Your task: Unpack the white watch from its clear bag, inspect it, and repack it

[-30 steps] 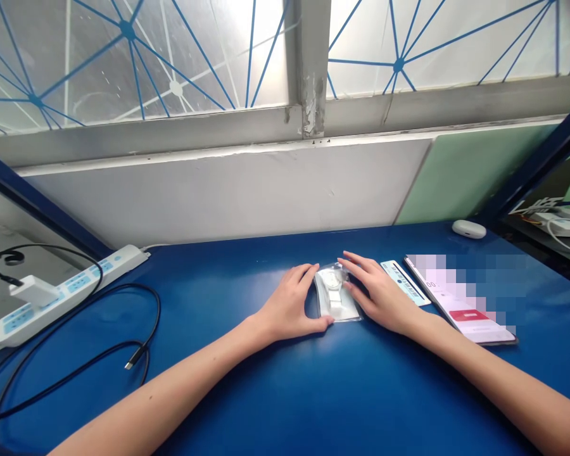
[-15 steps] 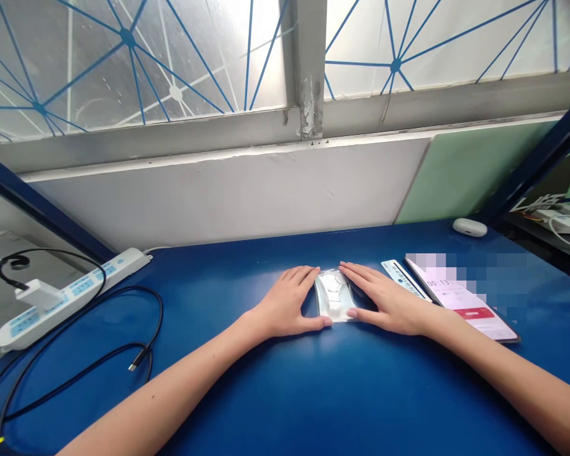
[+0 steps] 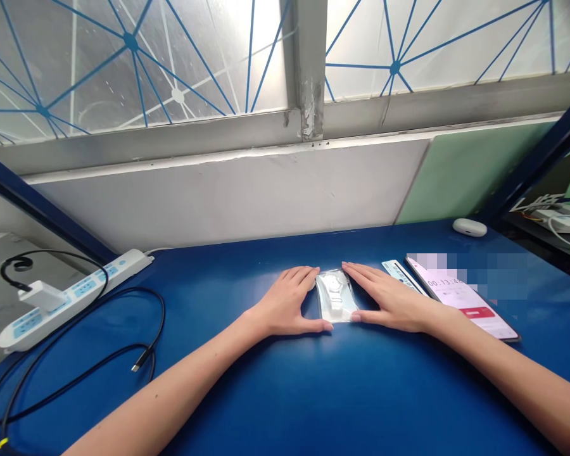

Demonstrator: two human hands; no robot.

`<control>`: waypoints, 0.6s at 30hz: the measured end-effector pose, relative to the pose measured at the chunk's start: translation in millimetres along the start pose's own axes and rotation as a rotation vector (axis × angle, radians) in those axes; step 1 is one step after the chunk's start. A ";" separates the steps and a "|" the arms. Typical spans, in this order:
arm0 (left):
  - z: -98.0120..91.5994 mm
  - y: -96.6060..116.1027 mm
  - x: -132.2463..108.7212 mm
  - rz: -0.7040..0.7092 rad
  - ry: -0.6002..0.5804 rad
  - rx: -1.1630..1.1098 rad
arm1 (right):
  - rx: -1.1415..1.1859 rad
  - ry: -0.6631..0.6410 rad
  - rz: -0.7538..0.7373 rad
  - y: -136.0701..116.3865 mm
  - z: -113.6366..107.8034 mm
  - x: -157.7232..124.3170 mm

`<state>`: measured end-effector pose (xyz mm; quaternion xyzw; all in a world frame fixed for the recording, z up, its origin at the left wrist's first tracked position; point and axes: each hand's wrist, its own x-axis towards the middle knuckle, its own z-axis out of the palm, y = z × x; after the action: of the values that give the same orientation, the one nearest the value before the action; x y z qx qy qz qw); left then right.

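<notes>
left hand (image 3: 285, 304) and right hand (image 3: 389, 297), both flat with fingers spread, flank and touch a clear bag (image 3: 336, 296) holding a white watch on the blue counter (image 3: 313, 392); phone (image 3: 460, 297) at right.

The phone (image 3: 463, 303) is partly pixelated, the cable (image 3: 163, 313) leaves the left edge, the pouch (image 3: 336, 297) holds something indistinct

left hand (image 3: 285, 305) palm down, fingers extended | right hand (image 3: 390, 297) flat, palm down
</notes>
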<state>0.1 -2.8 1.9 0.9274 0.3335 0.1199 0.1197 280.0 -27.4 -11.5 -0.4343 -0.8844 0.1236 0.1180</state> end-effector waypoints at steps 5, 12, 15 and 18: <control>1.8 0.2 -0.2 -0.014 0.047 -0.022 | -0.055 0.008 0.014 1.4 0.4 0.4; 1.1 0.7 0.5 -0.009 0.050 -0.036 | -0.062 -0.024 0.040 -0.3 -0.8 1.2; 0.4 1.4 1.0 -0.001 0.056 -0.042 | -0.065 -0.032 0.048 -1.4 -0.8 1.5; -0.2 2.4 1.0 0.010 0.060 -0.036 | -0.052 -0.023 0.049 -2.3 -0.8 1.5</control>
<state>2.2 -4.0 3.0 0.9228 0.3300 0.1543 0.1255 277.6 -27.4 -9.8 -0.4575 -0.8777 0.1083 0.0931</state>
